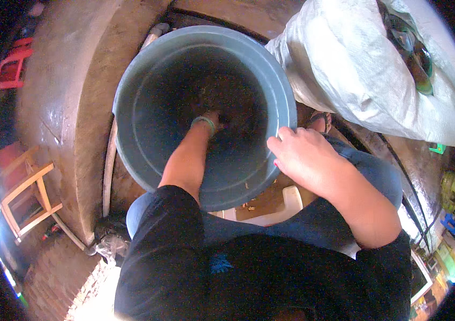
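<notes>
A large round blue-grey plastic tub [282, 88] stands in front of me between my knees. Its inside is in deep shadow, with dark brown, unclear matter at the bottom. My left arm reaches down into it, a pale green band round the wrist. My left hand [217, 117] is low inside the tub; its fingers fade into the dark, so what they touch cannot be made out. At the tub's right edge, my right hand [305, 152] grips the rim, fingers and thumb bent over it.
A bulging white woven sack [345, 59] with bottles [417, 61] showing at its mouth lies to the right. Left of the tub rises a brown concrete wall edge [85, 134]. Farther left are a wooden stool [32, 200] and a red plastic stool [16, 64]. A pale pipe [110, 166] runs beside the tub.
</notes>
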`<action>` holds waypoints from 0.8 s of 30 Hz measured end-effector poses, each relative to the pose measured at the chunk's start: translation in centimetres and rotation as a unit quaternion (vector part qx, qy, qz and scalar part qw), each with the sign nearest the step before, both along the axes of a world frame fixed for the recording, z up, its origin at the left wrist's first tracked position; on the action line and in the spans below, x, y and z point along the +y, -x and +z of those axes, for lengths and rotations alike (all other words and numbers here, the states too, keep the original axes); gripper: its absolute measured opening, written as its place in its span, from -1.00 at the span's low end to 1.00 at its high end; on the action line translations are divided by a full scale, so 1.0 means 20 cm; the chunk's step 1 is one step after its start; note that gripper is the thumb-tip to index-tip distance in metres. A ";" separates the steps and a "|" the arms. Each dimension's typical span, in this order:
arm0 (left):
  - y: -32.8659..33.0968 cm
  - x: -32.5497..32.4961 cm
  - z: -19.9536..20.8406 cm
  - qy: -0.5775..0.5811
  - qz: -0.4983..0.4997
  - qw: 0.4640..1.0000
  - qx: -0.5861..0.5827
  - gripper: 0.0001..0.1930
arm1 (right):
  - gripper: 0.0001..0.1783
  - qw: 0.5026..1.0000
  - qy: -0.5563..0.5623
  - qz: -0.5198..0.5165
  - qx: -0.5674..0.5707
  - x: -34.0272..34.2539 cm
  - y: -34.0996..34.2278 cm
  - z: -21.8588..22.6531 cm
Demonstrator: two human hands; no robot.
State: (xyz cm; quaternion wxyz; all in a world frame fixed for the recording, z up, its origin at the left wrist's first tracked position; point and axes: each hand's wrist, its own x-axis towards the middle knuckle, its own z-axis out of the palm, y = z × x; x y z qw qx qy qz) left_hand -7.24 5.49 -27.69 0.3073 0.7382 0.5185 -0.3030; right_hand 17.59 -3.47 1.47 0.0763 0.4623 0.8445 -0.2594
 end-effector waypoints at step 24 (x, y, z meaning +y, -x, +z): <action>-0.37 0.06 1.25 0.276 0.465 0.594 -0.596 -0.72 | -0.63 0.909 -0.195 -0.248 0.272 0.13 -0.08 0.01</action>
